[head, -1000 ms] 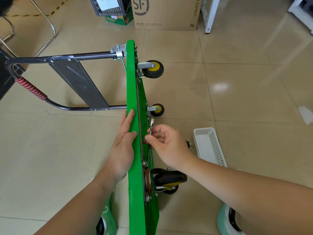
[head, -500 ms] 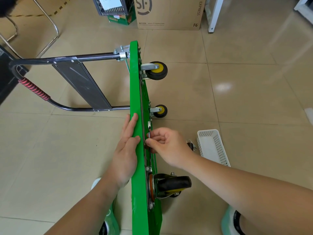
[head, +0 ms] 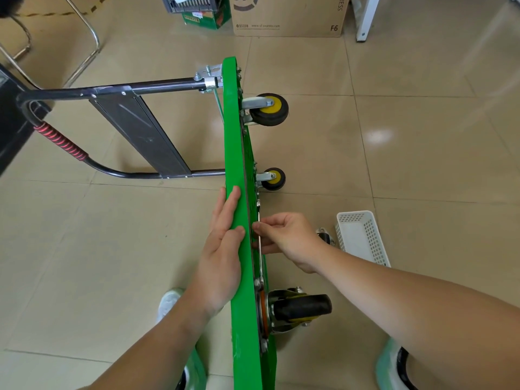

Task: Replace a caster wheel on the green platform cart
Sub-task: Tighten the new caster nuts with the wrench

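Note:
The green platform cart (head: 239,170) stands on its long edge, underside facing right, its black handle (head: 84,97) folded out to the left. My left hand (head: 222,249) lies flat with straight fingers against the deck's top face and edge. My right hand (head: 284,237) pinches a thin silver wrench (head: 260,249) held along the underside, its lower end near the bolts of the near caster (head: 298,309). Two yellow-hubbed wheels, the far wheel (head: 270,108) and the middle wheel (head: 273,178), are mounted further along. A loose caster (head: 325,236) lies on the floor behind my right wrist.
A white perforated basket (head: 363,237) sits on the tiled floor to the right. At the back stand a cardboard box (head: 287,15), a green box (head: 205,18), a white leg (head: 367,18) and a chrome chair frame (head: 90,38). My shoes (head: 168,302) are beside the cart.
The view has shifted slightly. My right hand has slid a little down along the wrench, nearer the near caster. My left hand stays flat on the deck.

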A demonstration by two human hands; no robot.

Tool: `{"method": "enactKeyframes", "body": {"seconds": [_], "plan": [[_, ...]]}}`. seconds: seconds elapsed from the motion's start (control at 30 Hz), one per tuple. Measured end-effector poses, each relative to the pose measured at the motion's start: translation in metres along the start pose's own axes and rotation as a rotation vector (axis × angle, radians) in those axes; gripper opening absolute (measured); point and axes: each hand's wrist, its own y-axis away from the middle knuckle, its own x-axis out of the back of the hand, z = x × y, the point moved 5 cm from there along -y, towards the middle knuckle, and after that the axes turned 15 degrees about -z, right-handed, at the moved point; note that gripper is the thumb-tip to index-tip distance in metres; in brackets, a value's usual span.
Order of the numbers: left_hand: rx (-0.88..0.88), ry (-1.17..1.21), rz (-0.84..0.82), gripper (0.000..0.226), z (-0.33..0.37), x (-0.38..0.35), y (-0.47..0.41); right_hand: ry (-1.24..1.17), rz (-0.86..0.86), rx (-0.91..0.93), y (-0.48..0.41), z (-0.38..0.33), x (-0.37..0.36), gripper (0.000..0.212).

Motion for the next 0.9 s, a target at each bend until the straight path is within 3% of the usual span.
{"method": "enactKeyframes", "body": {"seconds": [0.9], "plan": [[0.001, 0.012, -0.010, 0.061, 0.000, 0.001, -0.003, -0.076, 0.069, -0.128, -0.011, 0.027, 0.008, 0.018]]}}
